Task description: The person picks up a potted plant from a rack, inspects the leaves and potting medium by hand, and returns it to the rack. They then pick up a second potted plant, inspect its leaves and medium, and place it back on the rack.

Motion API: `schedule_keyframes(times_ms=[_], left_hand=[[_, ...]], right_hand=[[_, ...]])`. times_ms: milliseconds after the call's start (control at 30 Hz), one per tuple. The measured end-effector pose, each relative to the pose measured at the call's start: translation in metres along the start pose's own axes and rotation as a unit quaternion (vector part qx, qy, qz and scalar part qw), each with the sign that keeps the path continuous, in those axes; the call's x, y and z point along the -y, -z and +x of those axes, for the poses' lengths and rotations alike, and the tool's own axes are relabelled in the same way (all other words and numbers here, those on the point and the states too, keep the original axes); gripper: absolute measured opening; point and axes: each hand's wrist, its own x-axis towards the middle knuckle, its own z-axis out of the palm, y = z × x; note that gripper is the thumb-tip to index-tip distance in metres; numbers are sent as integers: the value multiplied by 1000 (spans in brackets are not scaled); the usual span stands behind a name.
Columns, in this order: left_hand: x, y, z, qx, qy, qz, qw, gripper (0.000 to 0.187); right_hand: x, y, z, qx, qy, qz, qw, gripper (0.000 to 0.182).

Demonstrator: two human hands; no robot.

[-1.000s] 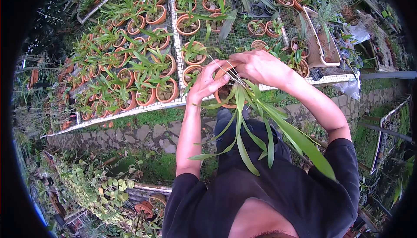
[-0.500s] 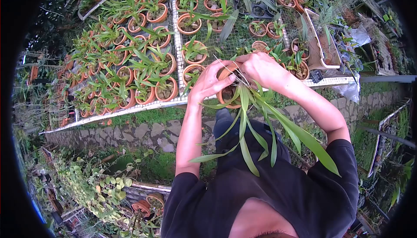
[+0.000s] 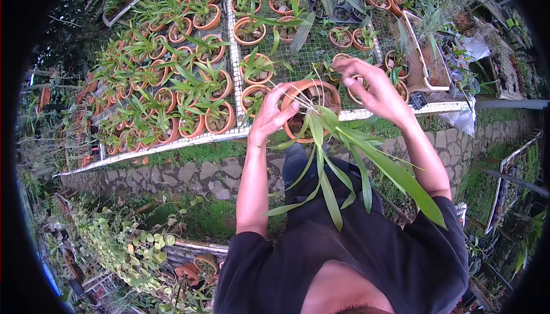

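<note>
A clay pot stands close in front of my body, with chunks of growing medium visible inside. Across its opening lies a long-leaved plant, its pale roots over the rim and its green leaves hanging toward my shirt. My left hand is at the pot's left rim, thumb and fingers closed round the rim and the root ends. To the right of the pot, my right hand is raised off it with the fingers apart and nothing held.
Rows of potted plants fill the mesh bench on the left. A long rectangular planter and a clear plastic bag are at the right. A stone path runs below the bench edge.
My right hand has let go of the roots and moved right, its fingers opening. More of the pot's opening now shows, and the leaves have shifted slightly.
</note>
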Motion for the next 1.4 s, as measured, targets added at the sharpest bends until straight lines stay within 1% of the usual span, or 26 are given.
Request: schedule_keyframes(times_ms=[33, 100, 133, 167, 233, 267, 300, 333, 400, 467, 567, 600, 667, 767, 867, 933, 967, 1033, 1133, 1167, 1267, 1300, 1333, 1367, 1400], left_hand=[[8, 3, 1, 33, 10, -48, 998, 77], [15, 2, -12, -23, 70, -119, 990, 81], [16, 1, -19, -51, 99, -155, 982, 82], [31, 2, -22, -52, 111, -174, 977, 81], [44, 1, -27, -78, 131, -256, 955, 77], [52, 1, -33, -88, 137, -295, 941, 72], [59, 0, -38, -98, 143, -334, 927, 67], [64, -2, -39, -115, 135, -365, 914, 59], [70, -7, -33, -157, 109, -418, 888, 45], [48, -11, -29, -162, 124, -447, 871, 47], [41, -21, -31, -167, 126, -463, 861, 49], [43, -21, -33, -161, 130, -462, 862, 50], [48, -22, -32, -146, 130, -459, 866, 52], [43, -25, -27, -112, 139, -450, 875, 54], [38, -34, -18, -68, 148, -429, 888, 57], [41, -44, -14, -46, 148, -419, 895, 59], [42, -51, -13, -33, 147, -411, 899, 60], [45, -65, -12, -14, 139, -400, 906, 62], [50, -82, -10, 1, 121, -387, 914, 65], [51, -84, -10, 4, 117, -383, 916, 66], [36, -75, -6, 5, 119, -362, 925, 68], [22, -65, -3, 5, 132, -349, 928, 73], [8, -54, -1, 5, 145, -337, 931, 78], [11, -46, 6, 27, 110, -313, 943, 77], [9, -39, 12, 19, 96, -300, 949, 75]], right_hand=[[-3, 8, -10, -15, -36, 18, 999, 11], [-6, 23, -35, -45, -128, 73, 988, 11], [-13, 27, -50, -43, -174, 43, 983, 11], [-25, 28, -68, -42, -219, 13, 975, 11], [-52, 21, -113, 27, -276, -129, 952, 12], [-69, 10, -143, 51, -292, -214, 931, 16], [-94, 2, -174, 93, -316, -248, 911, 19], [-108, -6, -201, 116, -369, -259, 885, 23], [-126, -15, -238, 156, -474, -249, 830, 23], [-132, -22, -264, 202, -565, -249, 760, 27], [-146, -31, -300, 200, -575, -219, 763, 30], [-143, -30, -300, 192, -576, -215, 765, 30], [-125, -25, -280, 173, -577, -207, 771, 30], [-122, -28, -254, 109, -609, -191, 762, 25], [-118, -40, -240, 24, -473, -143, 869, 36], [-88, -42, -199, 11, -450, -5, 893, 44], [-84, -48, -186, 6, -442, 99, 891, 45], [-78, -56, -163, -1, -414, 303, 858, 48], [-64, -55, -125, 0, -475, 436, 764, 43], [-64, -55, -120, -8, -458, 413, 787, 48], [-96, -61, -120, 59, -424, 328, 842, 52], [-100, -58, -119, 72, -412, 317, 851, 57], [-104, -62, -117, 33, -382, 353, 854, 60], [-104, -66, -113, -7, -351, 387, 852, 62], [-102, -61, -102, -14, -324, 414, 850, 63]])
